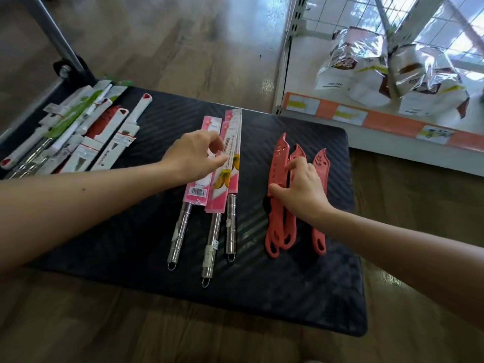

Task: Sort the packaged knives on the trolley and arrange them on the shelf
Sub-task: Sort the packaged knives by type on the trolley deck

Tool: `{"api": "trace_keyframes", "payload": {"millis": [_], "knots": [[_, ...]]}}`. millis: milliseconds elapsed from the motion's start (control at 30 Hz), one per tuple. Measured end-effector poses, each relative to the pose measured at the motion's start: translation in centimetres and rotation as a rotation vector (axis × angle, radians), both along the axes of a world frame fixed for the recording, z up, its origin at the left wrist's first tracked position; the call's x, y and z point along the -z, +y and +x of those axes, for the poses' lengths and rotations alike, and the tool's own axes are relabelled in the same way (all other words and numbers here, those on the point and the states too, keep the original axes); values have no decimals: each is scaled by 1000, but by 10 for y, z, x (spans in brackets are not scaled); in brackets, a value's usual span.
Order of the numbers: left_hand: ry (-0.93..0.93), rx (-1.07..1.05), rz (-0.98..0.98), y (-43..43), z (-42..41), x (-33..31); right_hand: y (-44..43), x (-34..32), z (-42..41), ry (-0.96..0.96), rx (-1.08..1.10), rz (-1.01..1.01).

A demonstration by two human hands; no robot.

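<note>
Head view. Left hand [193,155] over the pink-sleeved knives [225,179] mid-trolley, fingers bent onto a sleeve; pinching or only touching, cannot tell. Right hand [301,189] spread on the coral knives [279,158] just right of them, pressing, clasping nothing. Risks: sleeve sliding off its blade if lifted by the card alone; coral set fanning apart or skidding off the trolley [288,297] edge under an uneven push. Count: three pink-sleeved, three coral; white-packed pile [86,153] far left, overlapping, not countable. Shelf [379,121] beyond, no knives seen on it.
</note>
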State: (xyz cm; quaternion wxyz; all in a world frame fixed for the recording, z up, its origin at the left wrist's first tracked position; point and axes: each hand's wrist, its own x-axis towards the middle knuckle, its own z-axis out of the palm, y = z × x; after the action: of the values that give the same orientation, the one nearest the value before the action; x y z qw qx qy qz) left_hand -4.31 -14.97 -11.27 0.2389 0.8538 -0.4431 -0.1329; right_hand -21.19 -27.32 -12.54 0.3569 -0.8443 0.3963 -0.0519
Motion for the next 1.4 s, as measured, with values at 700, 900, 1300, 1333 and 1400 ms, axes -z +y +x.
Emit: {"api": "trace_keyframes", "payload": {"millis": [700,900,1300,1333,1400], "knots": [[-88,-81,84,52,55,15,64,0,104,-103,-473,-202],[-139,-180,108,69,86,16,81,4,132,-111,-557,-238],[-203,-338,250,53,141,33,85,22,153,-188,-444,-143],[-222,-336,271,51,142,35,85,23,155,-194,-443,-139],[-233,-333,296,48,145,38,84,26,156,-205,-444,-137]]}}
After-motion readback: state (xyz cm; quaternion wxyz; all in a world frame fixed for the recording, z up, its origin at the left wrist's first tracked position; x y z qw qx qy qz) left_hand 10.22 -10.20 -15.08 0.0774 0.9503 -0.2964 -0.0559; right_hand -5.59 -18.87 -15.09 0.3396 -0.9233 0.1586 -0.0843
